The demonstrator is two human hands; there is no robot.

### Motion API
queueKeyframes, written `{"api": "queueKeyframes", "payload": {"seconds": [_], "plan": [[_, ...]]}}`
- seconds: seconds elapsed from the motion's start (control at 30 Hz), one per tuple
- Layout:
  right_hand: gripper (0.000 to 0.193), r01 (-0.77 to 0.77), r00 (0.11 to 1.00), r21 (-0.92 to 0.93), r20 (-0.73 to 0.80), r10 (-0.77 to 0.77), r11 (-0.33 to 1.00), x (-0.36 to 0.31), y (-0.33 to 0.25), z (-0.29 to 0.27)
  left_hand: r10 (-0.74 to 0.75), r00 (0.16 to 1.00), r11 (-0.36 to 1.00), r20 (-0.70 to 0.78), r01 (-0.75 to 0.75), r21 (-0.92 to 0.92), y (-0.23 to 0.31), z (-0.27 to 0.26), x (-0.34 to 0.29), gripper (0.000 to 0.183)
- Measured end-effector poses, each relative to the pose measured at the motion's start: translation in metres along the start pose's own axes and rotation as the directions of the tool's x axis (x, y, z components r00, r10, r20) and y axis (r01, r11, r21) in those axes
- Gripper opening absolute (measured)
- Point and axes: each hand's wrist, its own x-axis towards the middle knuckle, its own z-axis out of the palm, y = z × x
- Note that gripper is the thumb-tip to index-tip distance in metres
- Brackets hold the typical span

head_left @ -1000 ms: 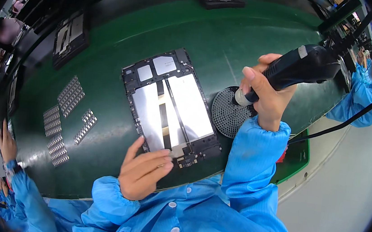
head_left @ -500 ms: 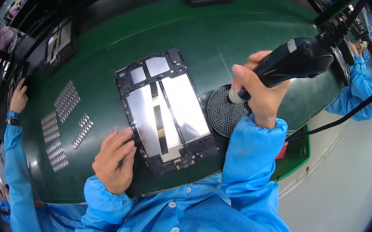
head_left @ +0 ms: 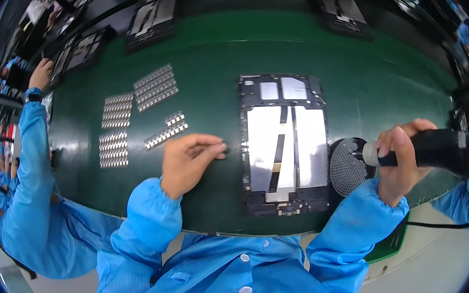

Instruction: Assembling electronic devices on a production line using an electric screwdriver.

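Observation:
My right hand (head_left: 401, 164) is wrapped round a black electric screwdriver (head_left: 445, 152). Its tip points left, over or at the round black tray (head_left: 351, 169) of small screws; contact cannot be made out. Left of that tray lies an opened tablet (head_left: 317, 146) with its silvery inside facing up. My left hand (head_left: 191, 162) hovers between the tablet and a small strip of metal parts (head_left: 166, 135). Its thumb and forefinger are pinched together, and anything between them is too small to see.
Several sheets of small metal parts (head_left: 156, 88) lie at the left. More opened tablets (head_left: 151, 20) stand along the far side. A co-worker's hand (head_left: 41, 74) is at the far left. A black cable (head_left: 446, 225) runs at the right, above a green bin (head_left: 390, 246).
My view has shifted left. My left hand has moved off the tablet's left edge toward the metal strip, its fingers closing to a pinch. The screwdriver has tipped nearer to level, beside the round tray.

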Motion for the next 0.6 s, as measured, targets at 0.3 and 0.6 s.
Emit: {"api": "queueKeyframes", "payload": {"seconds": [0.3, 0.6], "plan": [[0.038, -0.054, 0.972, 0.18, 0.233, 0.011, 0.982, -0.009, -0.009, 0.079, 0.065, 0.992, 0.992, 0.106, -0.076, 0.099, -0.001, 0.013, 0.038, 0.014], [0.03, -0.137, 0.938, 0.151, 0.336, 0.079, 0.979, -0.011, 0.013, 0.128, 0.047, 0.982, 0.963, 0.183, -0.093, 0.252, 0.0, 0.008, 0.058, 0.013]]}}
